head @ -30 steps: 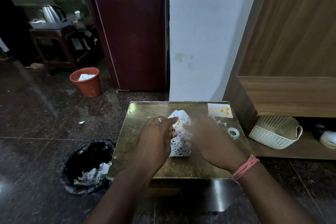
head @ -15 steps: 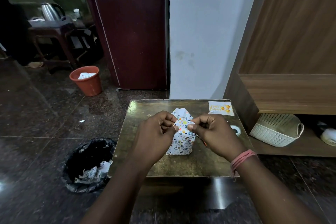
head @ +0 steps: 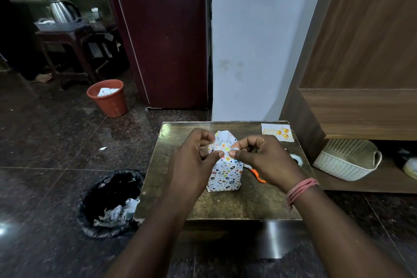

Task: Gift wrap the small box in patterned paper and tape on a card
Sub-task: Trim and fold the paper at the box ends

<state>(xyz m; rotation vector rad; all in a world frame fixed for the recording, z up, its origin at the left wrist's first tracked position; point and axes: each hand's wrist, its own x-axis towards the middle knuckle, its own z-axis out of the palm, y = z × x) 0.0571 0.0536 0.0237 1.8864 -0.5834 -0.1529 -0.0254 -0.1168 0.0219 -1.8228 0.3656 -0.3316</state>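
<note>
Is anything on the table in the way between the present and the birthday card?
Nothing visible. The card lies flat at the table's far right corner, apart from the wrapped box; bare tabletop lies between. Both hands pinch the paper.

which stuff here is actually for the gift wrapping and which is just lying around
For the job: wrapped box, card, tape roll, scissors, left hand, right hand.

Lying about: orange bin, black bin bag, wicker basket, kettle.

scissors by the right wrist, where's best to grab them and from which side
Only the orange handle of the scissors shows, beside the wrapped box and partly under the right hand. Probably take that handle from the right, the table's open side; the blades are hidden.
</note>
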